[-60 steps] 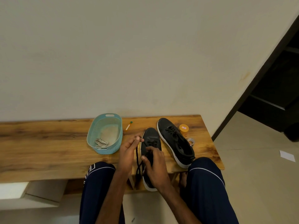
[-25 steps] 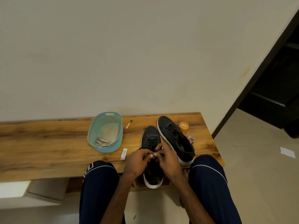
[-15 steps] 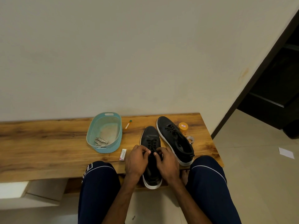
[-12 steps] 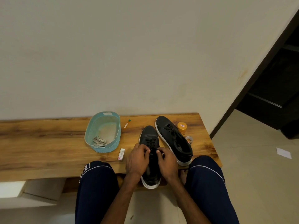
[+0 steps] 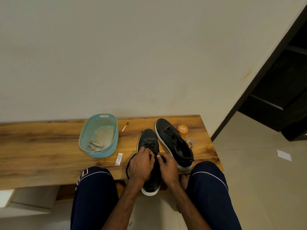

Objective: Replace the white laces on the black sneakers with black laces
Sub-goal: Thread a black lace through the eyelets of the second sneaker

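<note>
Since white laces (image 5: 94, 145) lie in the basket (image 5: 99, 115) and the far sneaker (image 5: 174, 143) is black-laced, I judge only the near sneaker (image 5: 148, 140) remains. Left hand (image 5: 141, 163) and right hand (image 5: 167, 165) pinch its black lace (image 5: 128, 165).

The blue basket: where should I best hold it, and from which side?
Likely the handle slot in the near end wall of the blue basket, reached from the person's side; a matching slot at the far end would allow lifting it level.
</note>
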Motion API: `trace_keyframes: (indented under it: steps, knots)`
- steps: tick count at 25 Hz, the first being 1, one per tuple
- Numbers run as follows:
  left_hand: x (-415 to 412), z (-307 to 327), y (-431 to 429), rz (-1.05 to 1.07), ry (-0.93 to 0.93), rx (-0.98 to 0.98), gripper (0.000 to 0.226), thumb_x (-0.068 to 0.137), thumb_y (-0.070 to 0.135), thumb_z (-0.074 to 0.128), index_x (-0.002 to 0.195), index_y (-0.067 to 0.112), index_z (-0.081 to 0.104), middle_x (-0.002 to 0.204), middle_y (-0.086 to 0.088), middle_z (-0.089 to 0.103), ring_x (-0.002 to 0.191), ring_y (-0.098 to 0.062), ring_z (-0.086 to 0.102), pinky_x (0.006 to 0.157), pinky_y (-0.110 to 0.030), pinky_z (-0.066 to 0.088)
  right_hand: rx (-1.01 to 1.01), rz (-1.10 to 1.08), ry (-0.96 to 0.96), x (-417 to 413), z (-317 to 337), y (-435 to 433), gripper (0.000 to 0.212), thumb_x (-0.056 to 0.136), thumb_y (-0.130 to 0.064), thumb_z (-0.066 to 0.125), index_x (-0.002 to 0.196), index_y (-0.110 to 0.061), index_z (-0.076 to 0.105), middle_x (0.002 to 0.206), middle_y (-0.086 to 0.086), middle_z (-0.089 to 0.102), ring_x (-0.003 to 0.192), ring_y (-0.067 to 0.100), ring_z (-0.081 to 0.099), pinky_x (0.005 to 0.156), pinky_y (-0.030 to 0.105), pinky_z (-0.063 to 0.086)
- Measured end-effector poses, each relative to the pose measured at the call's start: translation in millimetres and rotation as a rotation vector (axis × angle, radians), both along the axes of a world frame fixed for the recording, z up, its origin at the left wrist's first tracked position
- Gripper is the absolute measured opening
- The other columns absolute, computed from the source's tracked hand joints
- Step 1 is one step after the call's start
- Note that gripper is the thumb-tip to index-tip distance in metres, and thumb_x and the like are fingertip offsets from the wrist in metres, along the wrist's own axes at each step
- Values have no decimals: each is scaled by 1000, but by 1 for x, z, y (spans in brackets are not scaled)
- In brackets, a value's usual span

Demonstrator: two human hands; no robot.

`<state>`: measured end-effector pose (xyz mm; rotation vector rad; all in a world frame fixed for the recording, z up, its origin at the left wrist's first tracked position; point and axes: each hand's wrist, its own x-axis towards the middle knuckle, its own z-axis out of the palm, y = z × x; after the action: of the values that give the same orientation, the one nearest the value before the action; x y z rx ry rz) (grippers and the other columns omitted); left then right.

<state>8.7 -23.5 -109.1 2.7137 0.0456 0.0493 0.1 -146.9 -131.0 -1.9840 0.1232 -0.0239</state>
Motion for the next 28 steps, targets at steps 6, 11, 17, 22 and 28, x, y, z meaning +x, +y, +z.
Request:
trace_keyframes:
  steps: [6, 11, 17, 22, 28]
  knots:
    - [2, -5, -2, 20, -27, -24, 18, 100, 38, 51, 109, 26, 61, 109, 7, 55, 92, -8, 56, 78, -29, 52, 150, -56, 93, 3, -4, 3, 12, 98, -22, 61, 100, -23, 73, 98, -10, 71, 94, 3, 65, 82, 22, 52]
    - [-2, -10, 4, 9, -41, -79, 28, 92, 36, 64, 117, 29, 56, 118, 9, 49, 106, -8, 51, 86, -27, 50, 324, -122, 243, 10, 3, 7, 9, 96, -10, 62, 91, -14, 69, 93, 4, 71, 94, 23, 67, 77, 29, 54]
    - [-10, -16, 24, 308, -17, -199, 90, 70, 50, 83, 137, 14, 36, 139, -7, 39, 130, -24, 37, 103, -37, 40, 1275, -210, 95, 16, 44, -34, 19, 104, -13, 42, 93, -14, 57, 75, 6, 64, 64, 16, 63, 63, 25, 54]
    - [-21, -27, 15, 438, 77, -374, 99, 68, 57, 82, 137, 6, 35, 136, -16, 42, 128, -31, 41, 97, -39, 43, -160, 67, 85, 2, 31, -24, 12, 102, -24, 53, 100, -16, 63, 93, -4, 62, 85, 12, 58, 71, 22, 44]
    - [-22, -38, 13, 557, 201, -628, 91, 66, 51, 86, 130, 12, 35, 128, -10, 45, 112, -26, 55, 81, -40, 54, -199, 119, -171, -13, 44, -23, 17, 97, -23, 59, 80, -22, 55, 81, -9, 55, 76, 8, 53, 68, 19, 40]
